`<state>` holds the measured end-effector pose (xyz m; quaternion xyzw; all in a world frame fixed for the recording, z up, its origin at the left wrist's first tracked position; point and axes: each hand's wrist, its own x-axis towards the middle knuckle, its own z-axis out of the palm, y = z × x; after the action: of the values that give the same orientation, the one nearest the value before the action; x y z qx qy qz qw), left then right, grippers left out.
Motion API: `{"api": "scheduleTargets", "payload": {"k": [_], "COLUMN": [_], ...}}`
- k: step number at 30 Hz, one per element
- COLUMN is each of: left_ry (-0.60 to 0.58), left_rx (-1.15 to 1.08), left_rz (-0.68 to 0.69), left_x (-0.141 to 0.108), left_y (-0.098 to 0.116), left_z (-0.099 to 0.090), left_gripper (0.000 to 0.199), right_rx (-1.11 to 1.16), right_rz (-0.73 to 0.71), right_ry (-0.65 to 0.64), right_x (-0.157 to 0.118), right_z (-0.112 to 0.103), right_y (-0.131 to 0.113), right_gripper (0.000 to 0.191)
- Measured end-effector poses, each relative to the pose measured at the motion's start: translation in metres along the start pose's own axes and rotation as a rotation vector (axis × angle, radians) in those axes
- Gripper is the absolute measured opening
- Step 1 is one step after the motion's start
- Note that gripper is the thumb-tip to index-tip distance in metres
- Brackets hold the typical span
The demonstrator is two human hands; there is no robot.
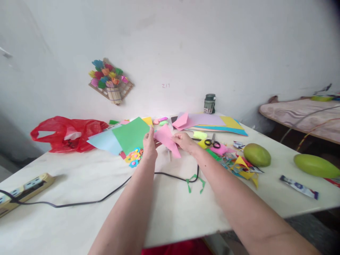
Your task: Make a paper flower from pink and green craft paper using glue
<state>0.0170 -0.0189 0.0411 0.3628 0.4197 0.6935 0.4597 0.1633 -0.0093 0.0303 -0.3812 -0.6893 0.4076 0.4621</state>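
A folded piece of pink paper (166,139) is held up above the white table between both hands. My left hand (150,144) pinches its left edge, thumb pointing up. On the other side, my right hand (183,141) grips the paper's right edge between thumb and fingers. Just left of my left hand lie a green sheet (131,134) and a light blue sheet (106,141), with colourful paper flowers (134,157) in front. Black-handled scissors (212,142) rest to the right of my right hand. Another folded pink paper (181,122) lies behind.
A black cable (106,198) crosses the table (180,216) from a power strip (29,187). Paper scraps (240,166), green fruits (257,154) and a tube (299,187) lie right. A red bag (63,132) is back left; a bottle (209,103) stands at the back.
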Motion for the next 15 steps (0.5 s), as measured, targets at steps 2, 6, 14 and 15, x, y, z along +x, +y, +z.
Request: {"api": "scheduleTargets", "payload": {"k": [2, 6, 14, 15], "left_ry": [0.074, 0.121, 0.063, 0.062], "left_rx": [0.214, 0.767, 1.076, 1.060], "left_rz": [0.128, 0.369, 0.527, 0.537], "left_x": [0.002, 0.001, -0.001, -0.001], "left_y": [0.002, 0.010, 0.012, 0.011], "left_z": [-0.003, -0.006, -0.004, -0.004], "left_gripper": [0.056, 0.057, 0.053, 0.052], "right_rx": [-0.098, -0.224, -0.170, -0.152], "right_rz": [-0.032, -0.032, -0.017, -0.008], "right_ry": [-0.008, -0.059, -0.205, -0.210], "right_x": [-0.002, -0.007, -0.011, -0.011], "right_z": [0.001, 0.003, 0.003, 0.003], "right_y": [-0.004, -0.016, -0.020, -0.019], "right_gripper": [0.039, 0.038, 0.041, 0.041]}}
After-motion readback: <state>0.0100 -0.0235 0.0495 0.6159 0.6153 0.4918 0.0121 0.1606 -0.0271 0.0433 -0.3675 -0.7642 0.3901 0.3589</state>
